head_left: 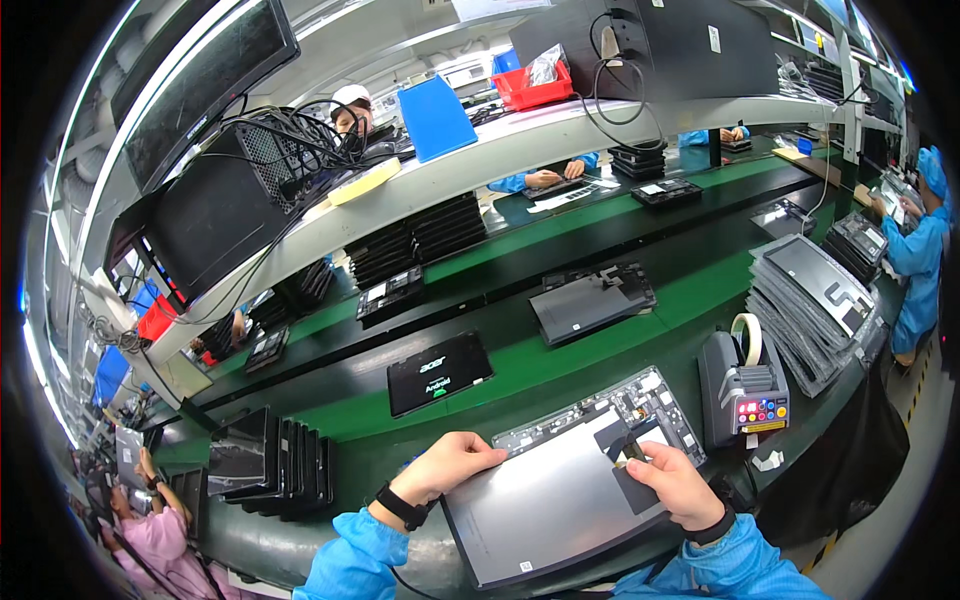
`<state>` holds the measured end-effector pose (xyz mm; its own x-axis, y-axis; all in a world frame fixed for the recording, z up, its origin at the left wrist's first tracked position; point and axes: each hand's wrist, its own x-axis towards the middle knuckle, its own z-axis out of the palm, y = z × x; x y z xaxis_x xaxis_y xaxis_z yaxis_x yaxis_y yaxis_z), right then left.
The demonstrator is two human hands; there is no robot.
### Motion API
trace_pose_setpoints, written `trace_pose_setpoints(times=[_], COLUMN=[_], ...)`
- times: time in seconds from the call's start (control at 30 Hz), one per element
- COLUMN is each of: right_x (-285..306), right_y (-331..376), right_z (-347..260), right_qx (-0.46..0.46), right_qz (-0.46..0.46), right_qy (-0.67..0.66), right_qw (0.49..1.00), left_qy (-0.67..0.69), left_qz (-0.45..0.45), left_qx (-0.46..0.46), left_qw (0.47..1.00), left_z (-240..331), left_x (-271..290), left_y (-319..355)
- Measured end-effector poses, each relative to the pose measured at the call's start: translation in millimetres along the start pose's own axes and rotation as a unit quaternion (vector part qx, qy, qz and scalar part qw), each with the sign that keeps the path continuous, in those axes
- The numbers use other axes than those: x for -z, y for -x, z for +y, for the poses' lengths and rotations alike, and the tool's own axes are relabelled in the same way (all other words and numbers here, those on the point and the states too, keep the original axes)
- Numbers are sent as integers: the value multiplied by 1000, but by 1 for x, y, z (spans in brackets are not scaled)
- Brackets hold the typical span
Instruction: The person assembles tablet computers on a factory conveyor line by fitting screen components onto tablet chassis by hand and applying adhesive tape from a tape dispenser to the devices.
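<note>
An opened tablet chassis (pixel 570 480) lies at six o'clock on the green bench (pixel 520 380), circuit boards exposed along its far edge. The left hand (pixel 450 465) rests loosely curled on its nine o'clock edge, gripping nothing. The right hand (pixel 675 480) pinches a small dark part (pixel 634 452) over the boards. A grey tape dispenser (pixel 742 385) stands near at three o'clock; a dark tablet (pixel 440 373) lies at eleven, upright trays (pixel 275 465) at nine.

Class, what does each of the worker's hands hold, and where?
Left hand steadies the open grey tablet chassis by its upper-left edge; right hand pinches a small dark strip on it.
</note>
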<state>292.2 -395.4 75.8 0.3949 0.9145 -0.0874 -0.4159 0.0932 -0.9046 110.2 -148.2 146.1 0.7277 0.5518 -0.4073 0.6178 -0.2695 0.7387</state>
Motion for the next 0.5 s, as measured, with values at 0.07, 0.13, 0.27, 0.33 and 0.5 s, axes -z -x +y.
trace_pose_setpoints(times=[0.07, 0.13, 0.27, 0.33, 0.5], right_x=[0, 1, 1, 2, 2], right_y=[0, 0, 0, -1, 0], right_z=[-1, 0, 1, 1, 3], right_qx=[-2, 5, 3, 2, 16], right_qz=[1, 3, -4, -3, -1], right_qy=[-2, 3, 2, 11, 19], right_qw=[1000, 1000, 1000, 1000, 1000], left_qy=[-3, 47, 79, 51, -13], left_qz=[9, 0, -46, -33, 39], left_qx=[-12, -71, -27, 0, 3], left_qw=[1000, 996, 995, 998, 999], left_z=[0, -11, -19, -7, -4], left_x=[-1, 0, 7, 3, -14], left_y=[3, 1, -1, 2, 8])
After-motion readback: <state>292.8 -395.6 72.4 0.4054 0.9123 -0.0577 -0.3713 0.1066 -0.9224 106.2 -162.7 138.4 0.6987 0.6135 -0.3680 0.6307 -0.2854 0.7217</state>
